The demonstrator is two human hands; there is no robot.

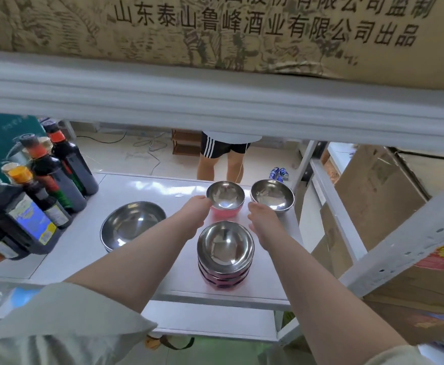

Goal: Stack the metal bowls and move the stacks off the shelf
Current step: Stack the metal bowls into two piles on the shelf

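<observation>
Left hand [195, 206] gripping rim of pink-sided steel bowl [225, 198]; right hand [261, 216] loose, empty. Lift level, nest squarely onto pink bowl stack [225, 252].

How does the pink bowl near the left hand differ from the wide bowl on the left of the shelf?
The pink bowl is small, deep and pink outside; the wide bowl is larger, shallower and plain metal. The left hand touches the pink bowl's rim, while the wide bowl stands untouched. Both sit upright on the shelf, shiny inside.
</observation>
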